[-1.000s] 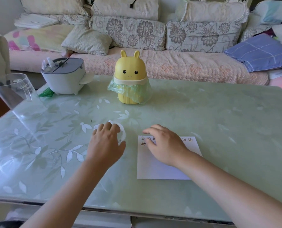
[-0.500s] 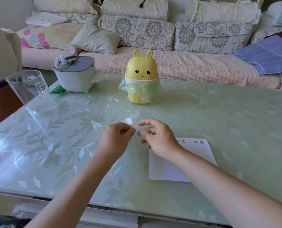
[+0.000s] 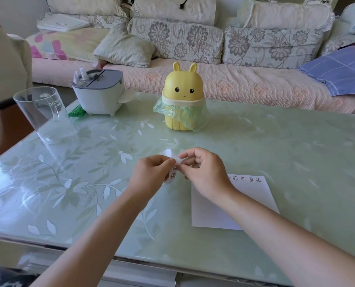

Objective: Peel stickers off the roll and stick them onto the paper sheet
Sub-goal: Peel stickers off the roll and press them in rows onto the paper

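Above the table, my left hand (image 3: 151,172) grips the sticker roll strip (image 3: 173,171), a narrow white band with small cartoon stickers hanging between both hands. My right hand (image 3: 205,170) pinches the strip's white upper end next to the left thumb. The white paper sheet (image 3: 253,195) lies flat on the table just right of and below my right hand; a row of small stickers runs along its top edge, and my right wrist hides its left part.
A yellow bunny-shaped bin (image 3: 182,98) with a green bag stands behind the hands. A grey-lidded white container (image 3: 99,94) and a clear cup (image 3: 42,112) sit at the far left of the green glass table (image 3: 296,152). A sofa with cushions lies beyond.
My right hand left the paper sheet and my left hand lifted the roll off the table. Both hands have met above the table and now hold the strip between them.
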